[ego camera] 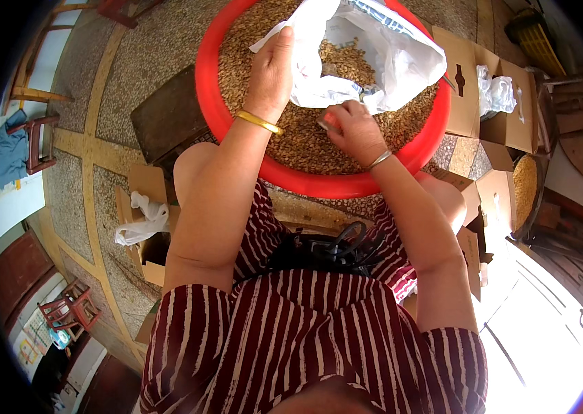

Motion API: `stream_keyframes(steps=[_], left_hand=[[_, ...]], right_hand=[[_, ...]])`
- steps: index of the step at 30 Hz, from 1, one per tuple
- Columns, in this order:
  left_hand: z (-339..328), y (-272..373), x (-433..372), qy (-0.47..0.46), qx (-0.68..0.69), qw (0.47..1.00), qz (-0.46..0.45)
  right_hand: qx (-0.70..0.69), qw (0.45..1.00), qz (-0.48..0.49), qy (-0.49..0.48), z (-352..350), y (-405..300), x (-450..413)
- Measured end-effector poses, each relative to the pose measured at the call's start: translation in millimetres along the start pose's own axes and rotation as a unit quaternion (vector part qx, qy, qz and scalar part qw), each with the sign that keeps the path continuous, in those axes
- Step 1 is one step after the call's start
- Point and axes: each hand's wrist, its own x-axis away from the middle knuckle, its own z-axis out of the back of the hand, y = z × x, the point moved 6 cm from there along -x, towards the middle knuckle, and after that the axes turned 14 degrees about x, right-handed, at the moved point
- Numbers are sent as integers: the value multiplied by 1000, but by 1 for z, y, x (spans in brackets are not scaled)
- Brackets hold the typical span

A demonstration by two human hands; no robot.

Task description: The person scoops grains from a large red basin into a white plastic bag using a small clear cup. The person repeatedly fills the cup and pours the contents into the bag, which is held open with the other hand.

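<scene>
A white plastic bag [405, 67] with blue print lies open over a red round basin [317, 185]. Inside the bag is a heap of small brown seeds or grains [348, 59]. My left hand [273, 70], with a gold-coloured bangle at the wrist, grips the bag's left rim, thumb on top. At the bag's near edge is my right hand [356, 129], its fingers curled and partly blurred. A small reddish, shiny thing [330, 121] shows by its fingers; whether it is held cannot be made out. More brown seeds [302, 139] fill the basin below.
Open cardboard boxes [454, 77] stand to the right, one with clear plastic bags [498, 90]. At left are a dark wooden stool [170, 116] and a carton with a white bag [144, 217]. A black bag [322, 251] sits between my knees.
</scene>
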Motion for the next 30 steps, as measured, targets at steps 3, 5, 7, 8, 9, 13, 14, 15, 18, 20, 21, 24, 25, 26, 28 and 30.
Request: stream_keyframes(steps=[3, 5, 7, 8, 9, 13, 14, 15, 18, 20, 21, 24, 25, 26, 28, 30], left_hand=[[1, 2, 1, -3, 2, 1000, 9], [0, 5, 1, -5, 4, 1000, 7], [2, 6, 1, -8, -3, 1000, 4], [3, 6, 2, -9, -10, 1000, 1], [3, 6, 1, -11, -17, 1000, -2], [3, 7, 2, -3, -15, 1000, 1], [3, 7, 2, -4, -13, 1000, 6], [2, 7, 2, -5, -10, 1000, 10], [4, 5, 0, -7, -22, 1000, -5], [5, 4, 0, -6, -19, 1000, -4], [3, 3, -1, -7, -16, 1000, -3], [-3, 9, 1, 13, -35, 999, -29], [-4, 9, 1, 11, -36, 999, -23], [-4, 9, 2, 10, -36, 999, -17], [-2, 8, 1, 5, -39, 999, -9], [1, 4, 0, 1, -46, 999, -5]], right_hand=[[-38, 999, 22, -22, -15, -12, 6], [-103, 993, 11, -57, -19, -14, 7], [-183, 973, -54, -132, -26, -8, 4], [-226, 956, -84, -170, -27, -5, 3], [-267, 935, -113, -206, -28, -2, 2], [-422, 857, -156, -250, -34, 14, 1], [-472, 823, -171, -265, -30, 15, 3], [-519, 786, -186, -279, -20, 13, 2], [-561, 761, -171, -276, 9, 14, -1], [-584, 751, -175, -255, 25, 19, -3], [-595, 747, -176, -239, 34, 25, -4], [-636, 735, -177, -158, 52, 45, -9], [-646, 733, -174, -124, 59, 48, -11], [-657, 725, -184, -92, 63, 52, -13], [-651, 729, -210, -27, 67, 64, -16], [-617, 748, -242, 38, 61, 77, -18]])
